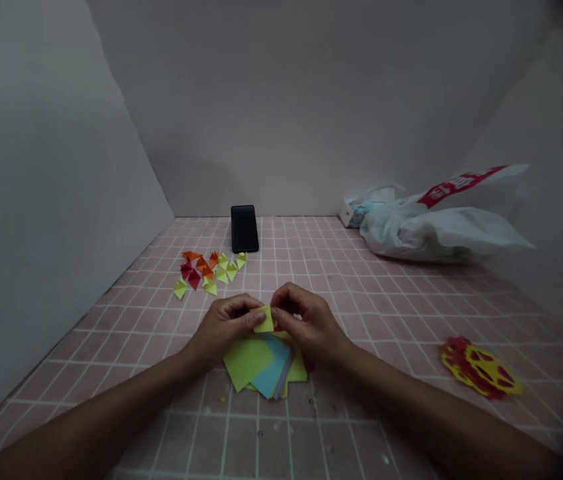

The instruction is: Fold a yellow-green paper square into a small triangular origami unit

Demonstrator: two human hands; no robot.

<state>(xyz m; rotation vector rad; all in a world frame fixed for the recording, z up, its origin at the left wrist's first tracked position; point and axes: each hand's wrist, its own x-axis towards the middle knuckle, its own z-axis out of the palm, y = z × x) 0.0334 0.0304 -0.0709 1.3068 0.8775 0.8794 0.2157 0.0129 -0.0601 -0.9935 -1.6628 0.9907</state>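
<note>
A small folded piece of yellow paper (264, 321) is pinched between the thumb and fingers of my left hand (226, 325). At its right edge, my right hand (310, 323) has its thumb and forefinger closed on the same paper. Just below both hands lies a fanned pile of coloured paper sheets (246, 360), yellow, blue and purple, with a bit of red showing by my right hand. The fingers partly cover the upper part of the pile.
Several small folded paper pieces (206, 270) in yellow, orange and red lie at the left. Behind them a black phone (244, 229) leans upright. A white plastic bag (426, 230) and a box (348, 213) stand back right. Red and yellow cut-outs (484, 368) lie at the right.
</note>
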